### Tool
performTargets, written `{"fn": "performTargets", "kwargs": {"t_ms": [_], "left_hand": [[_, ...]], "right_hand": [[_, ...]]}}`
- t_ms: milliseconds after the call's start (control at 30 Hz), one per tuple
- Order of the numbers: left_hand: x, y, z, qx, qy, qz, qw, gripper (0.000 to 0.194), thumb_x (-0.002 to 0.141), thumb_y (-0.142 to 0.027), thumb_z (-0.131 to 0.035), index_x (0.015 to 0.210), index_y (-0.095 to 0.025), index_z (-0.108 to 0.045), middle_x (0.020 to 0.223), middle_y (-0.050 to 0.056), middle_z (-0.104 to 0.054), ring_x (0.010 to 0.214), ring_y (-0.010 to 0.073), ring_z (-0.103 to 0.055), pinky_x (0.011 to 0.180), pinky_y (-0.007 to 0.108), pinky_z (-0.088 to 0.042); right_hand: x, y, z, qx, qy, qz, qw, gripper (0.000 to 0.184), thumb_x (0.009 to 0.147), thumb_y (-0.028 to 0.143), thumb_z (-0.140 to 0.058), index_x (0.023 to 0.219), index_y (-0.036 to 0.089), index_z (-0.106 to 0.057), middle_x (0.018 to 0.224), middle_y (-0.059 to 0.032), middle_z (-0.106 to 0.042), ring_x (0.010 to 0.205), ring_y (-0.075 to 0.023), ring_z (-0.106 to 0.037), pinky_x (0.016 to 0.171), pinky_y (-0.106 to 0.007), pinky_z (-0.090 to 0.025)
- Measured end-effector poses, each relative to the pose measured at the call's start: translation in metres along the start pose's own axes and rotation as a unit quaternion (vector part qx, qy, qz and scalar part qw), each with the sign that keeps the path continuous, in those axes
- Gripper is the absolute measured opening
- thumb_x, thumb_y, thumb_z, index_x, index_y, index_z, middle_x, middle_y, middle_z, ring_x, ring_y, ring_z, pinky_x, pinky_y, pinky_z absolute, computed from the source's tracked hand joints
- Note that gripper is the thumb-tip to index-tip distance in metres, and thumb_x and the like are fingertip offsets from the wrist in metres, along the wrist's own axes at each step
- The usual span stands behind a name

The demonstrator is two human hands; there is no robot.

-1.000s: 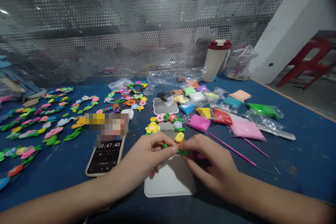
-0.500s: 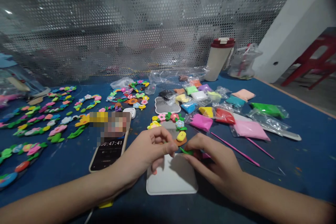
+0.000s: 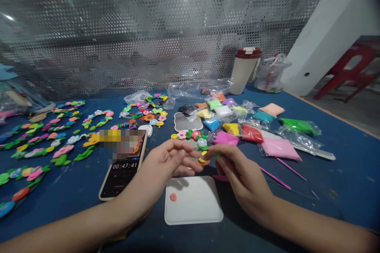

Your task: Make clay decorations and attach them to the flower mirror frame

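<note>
My left hand [image 3: 168, 164] hovers above the far edge of a white board [image 3: 196, 207], fingers loosely curled with the tips near a small yellow and orange clay piece [image 3: 203, 161]. My right hand [image 3: 234, 168] is pinched on a small green clay bit at its fingertips, just right of that piece. A tiny orange clay dot [image 3: 173, 197] lies on the board. Behind the hands, a curved clay garland of flowers and leaves [image 3: 191, 135] rests on the blue table [image 3: 341, 174].
A phone [image 3: 123, 170] showing a timer lies left of the board. Several finished clay flower pieces [image 3: 59, 142] cover the left side. Bags of coloured clay [image 3: 252, 132], pink sticks [image 3: 274, 180], a red-lidded cup [image 3: 245, 69] and a perforated screen [image 3: 133, 27] stand behind.
Both hands lifted off the white board and moved away toward the garland. The orange dot on the board is now uncovered. The phone timer advanced.
</note>
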State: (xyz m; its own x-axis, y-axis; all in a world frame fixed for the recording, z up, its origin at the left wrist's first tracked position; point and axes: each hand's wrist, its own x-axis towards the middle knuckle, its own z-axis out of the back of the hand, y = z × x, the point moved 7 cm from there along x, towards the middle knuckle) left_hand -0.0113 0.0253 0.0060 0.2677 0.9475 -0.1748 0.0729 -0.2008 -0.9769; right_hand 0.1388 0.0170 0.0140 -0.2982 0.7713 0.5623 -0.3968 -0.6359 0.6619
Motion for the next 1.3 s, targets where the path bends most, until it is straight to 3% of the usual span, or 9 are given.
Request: {"fn": "performTargets", "kwargs": {"t_ms": [100, 200, 333, 467, 600, 733, 1000, 1133, 1300], "left_hand": [[-0.001, -0.004, 0.003, 0.020, 0.023, -0.005, 1.000, 0.030, 0.086, -0.046, -0.053, 0.081, -0.016, -0.054, 0.052, -0.004, -0.057, 0.034, 0.0056, -0.044, 0.033, 0.014, -0.031], [-0.002, -0.011, 0.010, 0.104, -0.002, -0.042, 0.994, 0.037, 0.084, -0.050, -0.056, 0.071, -0.015, -0.055, 0.042, -0.010, -0.037, 0.033, 0.0021, -0.027, 0.033, 0.012, -0.020], [-0.006, -0.018, 0.005, 0.249, -0.007, -0.092, 0.964, 0.023, 0.089, -0.037, -0.052, 0.082, -0.019, -0.062, 0.063, -0.004, -0.054, 0.054, 0.0078, -0.048, 0.046, 0.014, -0.036], [-0.018, -0.025, -0.017, 0.394, 0.070, -0.235, 0.886, 0.019, 0.092, -0.019, -0.047, 0.103, -0.021, -0.062, 0.094, 0.001, -0.067, 0.082, 0.0123, -0.061, 0.072, 0.020, -0.045], [-0.026, -0.022, -0.030, 0.506, 0.117, -0.313, 0.795, 0.015, 0.090, -0.029, -0.054, 0.087, -0.017, -0.062, 0.079, 0.001, -0.066, 0.074, 0.0130, -0.060, 0.067, 0.021, -0.043], [-0.029, -0.015, -0.036, 0.593, 0.131, -0.334, 0.721, 0.019, 0.091, -0.031, -0.049, 0.085, -0.018, -0.061, 0.084, 0.003, -0.061, 0.076, 0.0149, -0.057, 0.063, 0.022, -0.043], [-0.038, 0.009, -0.053, 0.708, 0.171, -0.400, 0.556, 0.016, 0.091, -0.013, -0.041, 0.090, -0.015, -0.057, 0.079, 0.004, -0.061, 0.068, 0.0179, -0.054, 0.056, 0.027, -0.044], [-0.041, 0.015, -0.055, 0.724, 0.165, -0.414, 0.526, 0.011, 0.088, -0.014, -0.047, 0.087, -0.015, -0.057, 0.077, 0.005, -0.060, 0.066, 0.0192, -0.054, 0.053, 0.029, -0.044], [-0.046, 0.014, -0.058, 0.724, 0.155, -0.426, 0.520, 0.011, 0.088, -0.016, -0.048, 0.092, -0.013, -0.058, 0.078, 0.005, -0.061, 0.066, 0.0199, -0.054, 0.052, 0.030, -0.042]], "right_hand": [[0.000, 0.001, -0.002, -0.005, 0.025, -0.005, 1.000, 0.011, 0.090, 0.022, -0.048, 0.089, 0.020, -0.059, 0.072, 0.0001, -0.069, 0.058, -0.0109, -0.062, 0.051, -0.018, -0.048], [-0.001, 0.000, -0.004, -0.015, 0.050, -0.011, 0.999, 0.017, 0.085, 0.031, -0.059, 0.073, 0.019, -0.060, 0.062, 0.0008, -0.067, 0.051, -0.0120, -0.061, 0.045, -0.019, -0.045], [0.000, 0.000, -0.002, 0.026, 0.033, -0.003, 0.999, 0.011, 0.087, 0.019, -0.053, 0.088, 0.019, -0.064, 0.076, -0.0016, -0.071, 0.064, -0.0123, -0.066, 0.057, -0.020, -0.051], [0.003, -0.007, -0.002, 0.065, 0.029, -0.053, 0.996, 0.022, 0.091, 0.017, -0.043, 0.101, 0.020, -0.062, 0.075, -0.0010, -0.070, 0.058, -0.0109, -0.065, 0.054, -0.020, -0.052], [0.004, -0.005, 0.000, 0.045, 0.019, -0.048, 0.998, 0.009, 0.085, 0.021, -0.057, 0.088, 0.020, -0.065, 0.075, -0.0001, -0.071, 0.058, -0.0113, -0.064, 0.054, -0.020, -0.052], [0.005, 0.000, 0.006, 0.021, -0.023, -0.021, 0.999, 0.004, 0.078, 0.024, -0.066, 0.077, 0.020, -0.064, 0.069, 0.0002, -0.069, 0.058, -0.0128, -0.063, 0.053, -0.022, -0.051], [0.003, -0.004, 0.002, 0.025, 0.011, -0.051, 0.998, 0.012, 0.086, 0.018, -0.055, 0.091, 0.020, -0.065, 0.082, -0.0001, -0.073, 0.069, -0.0122, -0.068, 0.063, -0.021, -0.053], [0.004, -0.001, 0.002, 0.024, 0.014, -0.034, 0.999, 0.011, 0.084, 0.017, -0.056, 0.088, 0.020, -0.065, 0.078, -0.0004, -0.072, 0.066, -0.0126, -0.068, 0.059, -0.020, -0.052], [0.004, 0.002, -0.001, 0.032, 0.037, -0.021, 0.999, 0.014, 0.086, 0.017, -0.053, 0.092, 0.021, -0.065, 0.076, 0.0000, -0.071, 0.063, -0.0117, -0.066, 0.055, -0.019, -0.050]]}}
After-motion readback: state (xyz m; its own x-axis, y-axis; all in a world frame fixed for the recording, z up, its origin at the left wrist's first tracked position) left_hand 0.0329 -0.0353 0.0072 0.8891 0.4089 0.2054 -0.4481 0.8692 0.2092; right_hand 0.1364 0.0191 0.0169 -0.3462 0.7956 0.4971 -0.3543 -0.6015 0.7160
